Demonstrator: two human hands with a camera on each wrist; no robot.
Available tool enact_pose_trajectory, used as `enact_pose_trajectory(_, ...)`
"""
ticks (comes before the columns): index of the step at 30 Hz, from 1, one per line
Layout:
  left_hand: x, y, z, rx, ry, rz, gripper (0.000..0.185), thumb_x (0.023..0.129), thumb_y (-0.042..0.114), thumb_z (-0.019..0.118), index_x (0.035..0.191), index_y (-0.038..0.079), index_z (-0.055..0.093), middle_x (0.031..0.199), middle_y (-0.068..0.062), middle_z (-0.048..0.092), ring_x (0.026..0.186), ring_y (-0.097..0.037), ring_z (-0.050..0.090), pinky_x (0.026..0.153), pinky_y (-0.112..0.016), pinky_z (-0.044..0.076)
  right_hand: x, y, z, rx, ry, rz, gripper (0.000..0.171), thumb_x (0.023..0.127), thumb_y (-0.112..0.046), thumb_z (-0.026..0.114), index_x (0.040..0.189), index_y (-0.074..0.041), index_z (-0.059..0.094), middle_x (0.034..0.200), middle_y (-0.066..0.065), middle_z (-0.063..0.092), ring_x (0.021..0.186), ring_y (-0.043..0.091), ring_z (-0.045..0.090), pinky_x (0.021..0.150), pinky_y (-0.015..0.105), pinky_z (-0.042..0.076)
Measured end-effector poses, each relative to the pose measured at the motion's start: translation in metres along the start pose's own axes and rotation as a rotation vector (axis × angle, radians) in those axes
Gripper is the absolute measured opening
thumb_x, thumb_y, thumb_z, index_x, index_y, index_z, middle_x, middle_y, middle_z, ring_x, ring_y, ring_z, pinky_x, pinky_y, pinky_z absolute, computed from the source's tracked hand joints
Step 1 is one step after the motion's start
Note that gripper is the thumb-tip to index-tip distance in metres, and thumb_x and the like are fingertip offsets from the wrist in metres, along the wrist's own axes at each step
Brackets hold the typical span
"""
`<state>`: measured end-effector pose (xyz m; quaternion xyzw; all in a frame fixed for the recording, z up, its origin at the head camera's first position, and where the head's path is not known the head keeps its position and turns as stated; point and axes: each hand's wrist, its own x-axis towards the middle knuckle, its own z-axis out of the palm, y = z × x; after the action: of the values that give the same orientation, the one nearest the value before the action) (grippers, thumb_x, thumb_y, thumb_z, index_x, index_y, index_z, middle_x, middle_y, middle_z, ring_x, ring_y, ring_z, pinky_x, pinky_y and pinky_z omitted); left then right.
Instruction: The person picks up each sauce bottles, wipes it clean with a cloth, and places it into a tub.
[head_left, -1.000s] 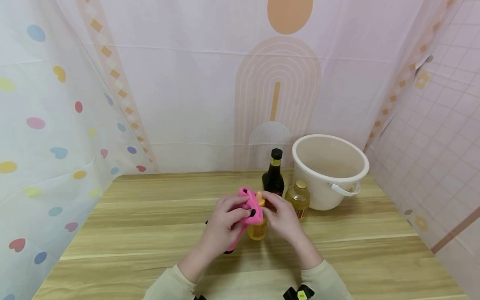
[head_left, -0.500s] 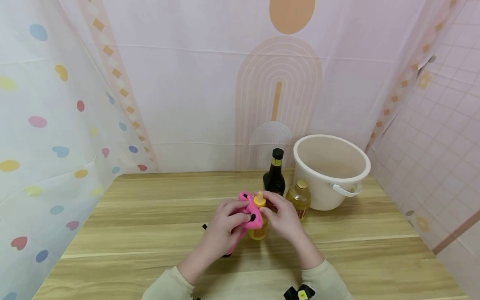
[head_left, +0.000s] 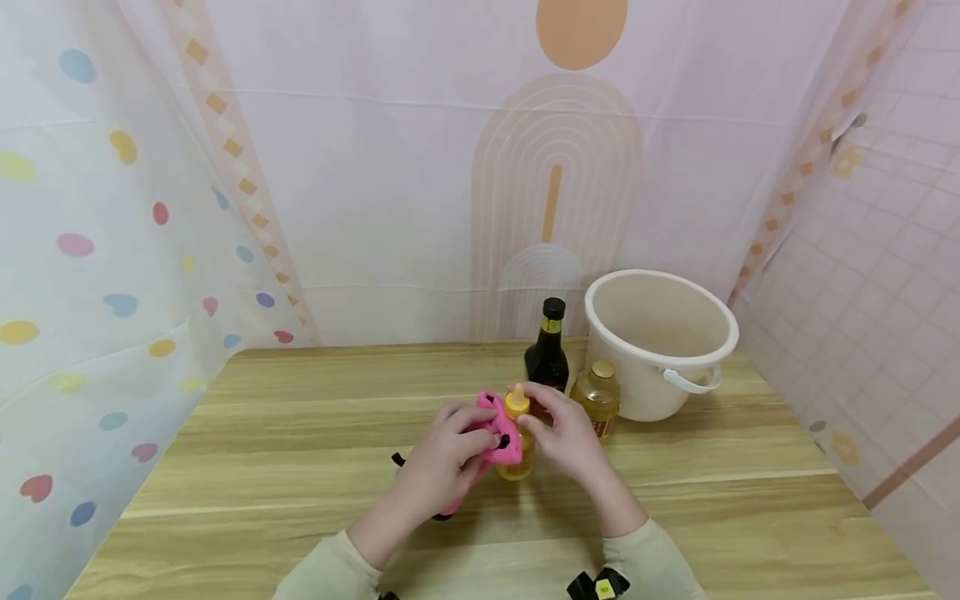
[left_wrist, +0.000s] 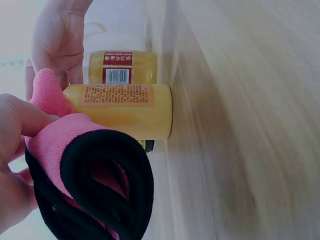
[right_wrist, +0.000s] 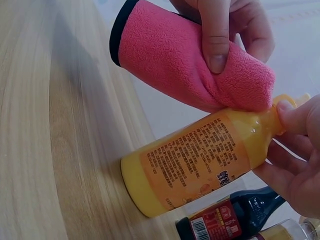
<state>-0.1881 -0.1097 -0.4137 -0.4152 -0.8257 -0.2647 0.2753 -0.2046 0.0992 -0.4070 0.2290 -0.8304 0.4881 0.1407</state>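
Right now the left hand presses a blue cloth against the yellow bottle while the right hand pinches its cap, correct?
Not quite: the cloth is pink with a black edge, not blue, as the right wrist view shows. The rest holds: the left hand presses it against the yellow bottle, and the right hand pinches the cap.

Head view from above; two wrist views close in.
All three share the yellow bottle and pink cloth on the table.
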Motion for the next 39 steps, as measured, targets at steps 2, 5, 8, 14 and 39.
enact_pose_trajectory(2, -0.001, 0.000, 0.000, 0.006, -0.002, -0.004, 0.019, 0.075, 0.001, 0.083, 0.084, 0.014, 0.072, 0.114, -0.008, 0.066, 0.110, -0.030, 0.055, 0.088, -0.043, 0.053, 0.000, -0.001, 0.000, 0.000, -0.005, -0.001, 0.037, 0.086, 0.003, 0.071, 0.123, -0.003, 0.065, 0.121, 0.008, 0.065, 0.106, 0.023, 0.064, 0.089, 0.037, 0.053)
enact_pose_trajectory(5, -0.004, 0.001, 0.001, 0.011, 0.009, -0.009, 0.019, 0.074, 0.001, 0.083, 0.084, 0.014, 0.073, 0.113, -0.009, 0.066, 0.107, -0.030, 0.055, 0.087, -0.042, 0.053, 0.000, -0.001, 0.001, -0.006, -0.004, 0.001, 0.038, 0.086, 0.004, 0.072, 0.122, -0.003, 0.065, 0.121, 0.009, 0.065, 0.106, 0.024, 0.064, 0.089, 0.038, 0.053)
enact_pose_trajectory(8, -0.006, 0.001, 0.004, 0.019, 0.024, -0.012, 0.020, 0.073, 0.001, 0.084, 0.084, 0.014, 0.073, 0.113, -0.009, 0.065, 0.107, -0.030, 0.056, 0.087, -0.043, 0.052, 0.000, -0.001, 0.001, -0.006, 0.000, 0.001, 0.038, 0.086, 0.004, 0.072, 0.123, -0.004, 0.066, 0.121, 0.008, 0.065, 0.106, 0.024, 0.064, 0.089, 0.037, 0.053)
enact_pose_trajectory(14, -0.011, -0.001, 0.007, 0.026, 0.052, 0.001, 0.022, 0.072, 0.000, 0.084, 0.084, 0.014, 0.072, 0.113, -0.009, 0.065, 0.107, -0.031, 0.055, 0.087, -0.044, 0.052, 0.000, -0.001, 0.000, -0.002, -0.004, 0.000, 0.038, 0.086, 0.004, 0.071, 0.123, -0.003, 0.065, 0.122, 0.008, 0.065, 0.107, 0.024, 0.063, 0.089, 0.037, 0.053)
enact_pose_trajectory(39, -0.021, -0.001, 0.014, 0.026, 0.105, 0.051, 0.027, 0.068, -0.004, 0.083, 0.085, 0.013, 0.072, 0.111, -0.009, 0.063, 0.101, -0.031, 0.055, 0.080, -0.042, 0.053, 0.000, -0.001, -0.001, 0.010, -0.013, -0.010, 0.039, 0.087, 0.005, 0.070, 0.125, 0.000, 0.064, 0.123, 0.010, 0.065, 0.111, 0.026, 0.063, 0.092, 0.036, 0.052)
